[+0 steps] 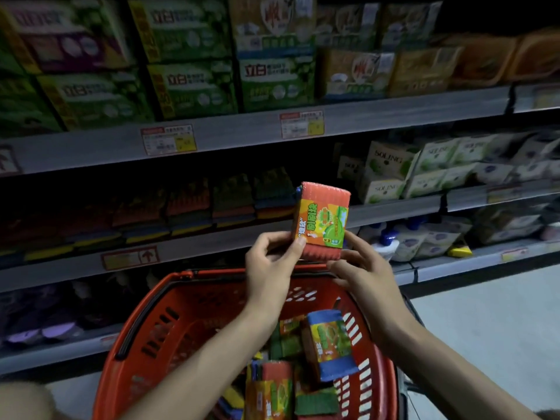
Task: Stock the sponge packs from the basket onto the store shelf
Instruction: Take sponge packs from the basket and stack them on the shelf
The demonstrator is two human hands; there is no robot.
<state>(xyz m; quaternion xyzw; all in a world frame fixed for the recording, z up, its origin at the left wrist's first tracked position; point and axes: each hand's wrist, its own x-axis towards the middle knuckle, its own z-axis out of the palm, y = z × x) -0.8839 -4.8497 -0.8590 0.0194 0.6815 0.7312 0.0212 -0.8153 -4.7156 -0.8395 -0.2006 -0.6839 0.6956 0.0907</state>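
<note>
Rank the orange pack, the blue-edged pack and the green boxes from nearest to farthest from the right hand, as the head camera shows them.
1. orange pack: held by the right hand, just above it.
2. blue-edged pack: below the hand, in the basket.
3. green boxes: up and left, on the top shelf.

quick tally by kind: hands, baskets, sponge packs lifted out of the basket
hands: 2 (left hand, right hand)
red basket: 1
sponge pack held up by both hands: 1
total: 4
More packs lie in the basket, too overlapped to count.
</note>
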